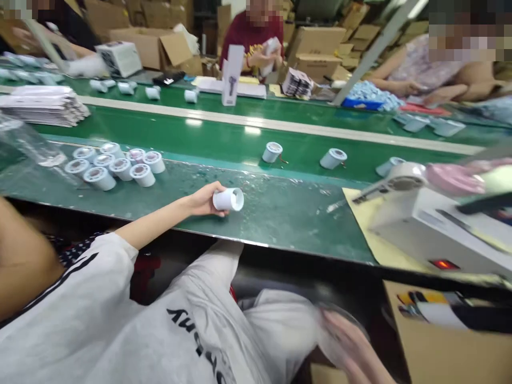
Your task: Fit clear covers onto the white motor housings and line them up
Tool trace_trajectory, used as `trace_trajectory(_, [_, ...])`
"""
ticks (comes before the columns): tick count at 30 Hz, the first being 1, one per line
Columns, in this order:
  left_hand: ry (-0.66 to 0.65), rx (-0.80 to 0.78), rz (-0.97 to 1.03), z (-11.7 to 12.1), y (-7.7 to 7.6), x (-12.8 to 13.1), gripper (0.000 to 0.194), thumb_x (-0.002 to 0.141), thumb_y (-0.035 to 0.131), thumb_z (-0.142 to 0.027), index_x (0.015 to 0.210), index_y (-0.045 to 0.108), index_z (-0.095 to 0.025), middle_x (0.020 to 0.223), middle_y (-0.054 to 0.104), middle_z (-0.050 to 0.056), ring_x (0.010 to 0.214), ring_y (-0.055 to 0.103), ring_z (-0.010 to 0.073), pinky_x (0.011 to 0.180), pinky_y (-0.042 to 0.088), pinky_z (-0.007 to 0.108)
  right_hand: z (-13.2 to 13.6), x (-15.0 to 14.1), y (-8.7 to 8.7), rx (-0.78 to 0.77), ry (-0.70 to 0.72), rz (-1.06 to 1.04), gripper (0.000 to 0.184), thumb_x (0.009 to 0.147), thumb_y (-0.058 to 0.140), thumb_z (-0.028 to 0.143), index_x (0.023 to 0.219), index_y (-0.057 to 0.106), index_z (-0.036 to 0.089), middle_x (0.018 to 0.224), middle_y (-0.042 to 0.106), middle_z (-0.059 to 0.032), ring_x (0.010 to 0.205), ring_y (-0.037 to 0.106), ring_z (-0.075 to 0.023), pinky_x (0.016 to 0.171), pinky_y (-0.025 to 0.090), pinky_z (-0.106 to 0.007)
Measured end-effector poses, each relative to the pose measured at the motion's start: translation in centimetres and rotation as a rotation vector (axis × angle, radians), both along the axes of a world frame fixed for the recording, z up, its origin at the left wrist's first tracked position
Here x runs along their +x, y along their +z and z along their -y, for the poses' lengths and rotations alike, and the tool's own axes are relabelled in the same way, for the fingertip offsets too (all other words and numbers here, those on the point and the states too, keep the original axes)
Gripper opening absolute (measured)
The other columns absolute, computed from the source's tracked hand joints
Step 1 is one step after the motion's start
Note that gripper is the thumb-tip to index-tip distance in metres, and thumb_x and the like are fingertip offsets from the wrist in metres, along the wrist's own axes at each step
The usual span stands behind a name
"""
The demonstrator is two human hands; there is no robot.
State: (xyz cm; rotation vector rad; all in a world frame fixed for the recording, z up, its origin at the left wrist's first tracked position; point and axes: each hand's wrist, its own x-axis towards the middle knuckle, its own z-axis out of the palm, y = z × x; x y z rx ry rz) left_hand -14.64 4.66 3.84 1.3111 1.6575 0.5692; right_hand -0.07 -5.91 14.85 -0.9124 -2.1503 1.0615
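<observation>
My left hand (205, 200) is wrapped round a white plastic cylinder (224, 200), cup-like and lying sideways, its open end facing right. It is held just above the front part of the green bench (280, 218). Low on the right, beside my knee, my right hand (348, 336) is smeared by motion, so its fingers and anything in them cannot be made out. To the left on the bench stands a cluster of several pale blue-white cylindrical housings (100, 178) with round tops.
Single housings (272, 152) with short wires sit spaced along the green belt (224, 130). A white sealing machine (452, 224) with a lit red switch is at right. Stacked flat cartons (44, 104) lie at far left. Co-workers (256, 42) sit across the line.
</observation>
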Motion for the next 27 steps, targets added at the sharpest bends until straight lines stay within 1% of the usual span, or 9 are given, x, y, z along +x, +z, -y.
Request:
trace_trajectory(2, [-0.185,-0.148,0.314,1.0,-1.5,4.0,0.054,0.093,0.032,-0.054,0.108,0.064,-0.013,0.079,0.071,0.012,0.063,0.064,0.0207,0.054,0.054,0.033,-0.7,11.2,-5.1,0.224,-0.183,-0.005,0.034,0.094,0.061,0.06,0.094,0.08,0.031,0.08,0.073,-0.0084,0.079,0.077,-0.0271,0.053,0.066,-0.035])
trace_trajectory(4, [-0.356,-0.291,0.55,2.1,-2.9,7.2,0.056,0.088,0.041,-0.064,0.101,0.064,-0.015,0.07,0.065,0.007,0.053,0.055,0.0165,0.046,0.047,0.029,-0.1,17.8,-10.6,0.504,-0.335,0.037,0.03,0.098,0.059,0.042,0.12,0.076,0.03,0.105,0.072,-0.0134,0.093,0.075,-0.0287,0.071,0.068,-0.042])
trace_trajectory(6, [-0.488,-0.365,0.615,3.0,-3.8,9.4,0.053,0.082,0.055,-0.066,0.096,0.064,-0.016,0.068,0.061,0.002,0.051,0.05,0.0128,0.044,0.042,0.024,0.4,19.8,-14.7,0.573,-0.375,0.228,0.039,0.094,0.062,0.028,0.132,0.07,0.03,0.127,0.065,-0.0161,0.11,0.069,-0.0329,0.087,0.065,-0.049])
trace_trajectory(8, [-0.585,-0.337,0.575,3.5,-4.0,10.5,0.044,0.08,0.066,-0.059,0.092,0.067,-0.017,0.07,0.06,0.0,0.054,0.05,0.0114,0.047,0.041,0.023,0.2,19.4,-16.8,0.538,-0.428,0.384,0.047,0.09,0.062,0.018,0.134,0.069,0.032,0.14,0.057,-0.0153,0.117,0.063,-0.0353,0.089,0.063,-0.052])
trace_trajectory(11, [-0.693,0.018,0.38,3.9,-3.8,11.0,0.025,0.084,0.068,-0.042,0.091,0.072,-0.018,0.086,0.067,0.003,0.077,0.061,0.0157,0.073,0.051,0.027,-0.4,18.4,-17.1,0.361,-0.436,0.419,0.037,0.085,0.063,0.012,0.115,0.075,0.029,0.143,0.055,-0.0133,0.118,0.061,-0.0354,0.085,0.063,-0.05])
trace_trajectory(14, [-0.713,0.343,0.212,4.3,-3.8,11.1,0.019,0.089,0.065,-0.033,0.099,0.073,-0.019,0.103,0.069,0.007,0.1,0.062,0.0211,0.098,0.048,0.035,0.0,18.5,-16.5,0.102,-0.358,0.236,0.009,0.085,0.071,0.022,0.093,0.074,0.024,0.136,0.059,-0.0127,0.118,0.064,-0.0328,0.092,0.061,-0.048])
trace_trajectory(17, [-0.666,0.387,0.208,4.8,-4.4,11.1,0.038,0.083,0.078,-0.043,0.112,0.073,-0.019,0.106,0.068,0.007,0.101,0.062,0.0223,0.097,0.048,0.036,0.6,18.7,-16.0,-0.064,-0.389,0.037,0.017,0.093,0.066,0.035,0.083,0.071,0.023,0.123,0.064,-0.0119,0.109,0.068,-0.0279,0.096,0.058,-0.045])
trace_trajectory(21, [-0.701,0.411,0.213,5.0,-5.5,10.8,0.062,0.065,0.093,-0.05,0.119,0.075,-0.026,0.115,0.063,0.009,0.109,0.061,0.0259,0.101,0.049,0.042,0.8,18.6,-15.6,-0.158,-0.511,-0.123,0.029,0.094,0.063,0.038,0.071,0.067,0.022,0.109,0.068,-0.0101,0.101,0.07,-0.0251,0.086,0.059,-0.039])
trace_trajectory(27, [-0.815,0.36,0.322,5.0,-5.2,10.5,0.067,0.073,0.089,-0.034,0.136,0.066,-0.027,0.137,0.066,0.012,0.126,0.061,0.0298,0.113,0.045,0.047,0.6,19.3,-15.5,-0.427,-0.573,-0.386,0.033,0.086,0.075,0.051,0.071,0.068,0.023,0.106,0.074,-0.0089,0.105,0.072,-0.0288,0.074,0.064,-0.038])
